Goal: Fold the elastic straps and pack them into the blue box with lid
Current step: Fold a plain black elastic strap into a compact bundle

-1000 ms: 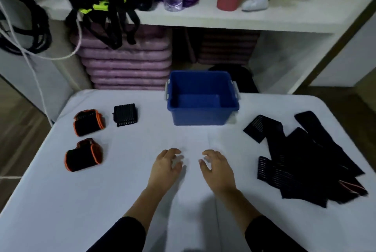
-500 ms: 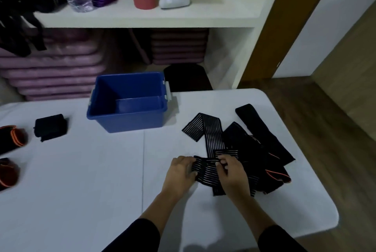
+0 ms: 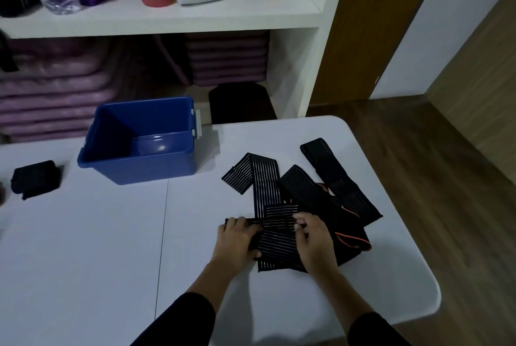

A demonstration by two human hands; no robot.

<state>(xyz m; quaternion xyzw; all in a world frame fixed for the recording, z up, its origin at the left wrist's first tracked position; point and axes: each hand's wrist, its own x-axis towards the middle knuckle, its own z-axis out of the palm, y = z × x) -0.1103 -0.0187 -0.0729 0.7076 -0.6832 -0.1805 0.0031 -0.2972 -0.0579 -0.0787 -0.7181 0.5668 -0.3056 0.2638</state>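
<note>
**Both hands on the nearest strap, box open and bare**

Dark sleeves ran off the bottom edge. The left hand [image 3: 237, 241] lay curled over the left end of a striped elastic strap [image 3: 275, 239], its fingertips hidden beneath the fabric, so the closeness of that grip could not be made out. The right hand [image 3: 314, 242] pinched the strap's right side, fingers bent onto its upper edge. The strap lay flat on the white table [image 3: 111, 248] between the two hands, at the near end of a heap of black straps [image 3: 321, 192] whose overlaps were hard to separate in the dim light. Farther left, the blue box [image 3: 139, 150] stood lidless. A folded black strap [image 3: 36, 179] sat left of it. A shelf [image 3: 167, 20] stood behind.
</note>
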